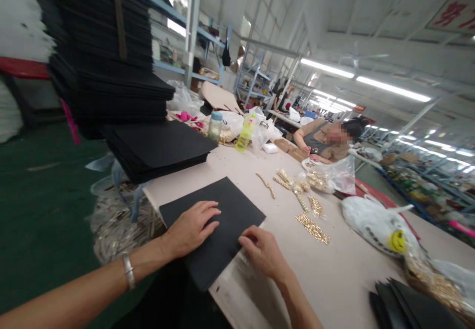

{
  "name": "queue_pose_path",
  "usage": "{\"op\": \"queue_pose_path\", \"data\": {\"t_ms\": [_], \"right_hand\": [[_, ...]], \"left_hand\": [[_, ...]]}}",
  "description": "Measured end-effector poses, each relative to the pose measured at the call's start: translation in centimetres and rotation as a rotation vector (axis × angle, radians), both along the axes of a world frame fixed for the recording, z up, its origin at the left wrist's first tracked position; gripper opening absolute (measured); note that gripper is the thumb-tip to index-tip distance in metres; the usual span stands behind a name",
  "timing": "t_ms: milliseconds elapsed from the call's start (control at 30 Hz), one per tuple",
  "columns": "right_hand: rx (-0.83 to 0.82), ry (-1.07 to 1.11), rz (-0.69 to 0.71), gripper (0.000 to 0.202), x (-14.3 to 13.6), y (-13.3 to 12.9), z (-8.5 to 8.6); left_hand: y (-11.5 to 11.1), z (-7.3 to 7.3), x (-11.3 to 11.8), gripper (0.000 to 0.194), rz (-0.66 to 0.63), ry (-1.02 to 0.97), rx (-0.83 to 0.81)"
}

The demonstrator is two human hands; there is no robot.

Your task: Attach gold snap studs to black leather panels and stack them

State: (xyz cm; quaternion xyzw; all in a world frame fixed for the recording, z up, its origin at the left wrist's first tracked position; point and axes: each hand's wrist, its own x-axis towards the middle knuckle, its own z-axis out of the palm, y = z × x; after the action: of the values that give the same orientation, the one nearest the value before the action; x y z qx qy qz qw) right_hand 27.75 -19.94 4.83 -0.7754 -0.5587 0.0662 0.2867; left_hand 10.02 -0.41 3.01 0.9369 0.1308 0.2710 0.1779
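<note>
Black rectangular sheet [232, 205] lies on the pale tabletop [237, 165], near edge overhanging. L hand [195, 227] rests palm-down on it, fingers loosely spread, grasping nothing. R hand [260, 250] is at the sheet's right edge, fingers curled; can't tell if it's pinching. Clock dirs from sheet: stacked black sheets [163, 143] at 11, w/ a taller black pile [107, 71] just beyond; blue-capped bottle [215, 127] and yellow-green bottle [245, 133] approx. 12–1; seated person [326, 138] at 2; gold-tone links [312, 228] at 3; white plastic bag [365, 220] farther out at 3, w/ yellow smiley, dark print too blurred to read. Hanging sign [454, 15], upper R at 2: red char. "努", next one cut off.
</note>
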Motion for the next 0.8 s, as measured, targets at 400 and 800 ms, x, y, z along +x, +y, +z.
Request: {"op": "queue_pose_path", "data": {"t_ms": [400, 800], "right_hand": [[-0.286, -0.324, -0.353, 0.052, 18.7, 9.6, 1.4], [-0.49, -0.439, -0.225, 0.035, 22.4, 13.3, 0.7]], "left_hand": [[0.6, -2.6, 2.3, 0.039, 0.072, 0.157, 0.05], [0.7, -2.8, 2.2, 0.04, 0.095, 0.112, 0.12]]}}
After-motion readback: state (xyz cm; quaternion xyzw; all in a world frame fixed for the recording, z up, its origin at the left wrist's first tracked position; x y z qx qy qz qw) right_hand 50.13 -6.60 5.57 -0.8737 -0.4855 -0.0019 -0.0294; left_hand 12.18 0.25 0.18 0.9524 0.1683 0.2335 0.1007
